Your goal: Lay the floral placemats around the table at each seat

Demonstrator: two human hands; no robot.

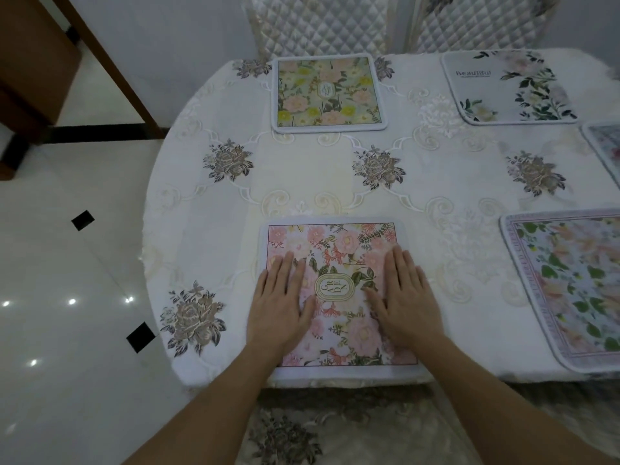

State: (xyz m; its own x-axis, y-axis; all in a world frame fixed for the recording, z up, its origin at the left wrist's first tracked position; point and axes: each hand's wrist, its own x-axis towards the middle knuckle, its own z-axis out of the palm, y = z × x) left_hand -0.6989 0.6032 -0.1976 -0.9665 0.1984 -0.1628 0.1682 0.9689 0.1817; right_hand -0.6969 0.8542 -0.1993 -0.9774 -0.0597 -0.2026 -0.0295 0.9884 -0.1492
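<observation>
Two hands, left hand (281,303) and right hand (404,298), spread flat, pressing pink placemat (339,263) at near tabletop (302,182) edge.

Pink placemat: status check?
Left hand and right hand flat, open on pink placemat. Mat flat at near table edge. Nothing in the way.

Between my two flat grips, the pink placemat (339,293) carries an oval label reading "GARDEN", its letters stacked in short columns. Well ahead of my right grip (404,297), the grey placemat (506,88) shows the word "Beautiful", with a smaller line beneath it too blurred to read. Ahead of my left grip (280,303), the yellow-green placemat (328,92) has an oval label I cannot read.
</observation>
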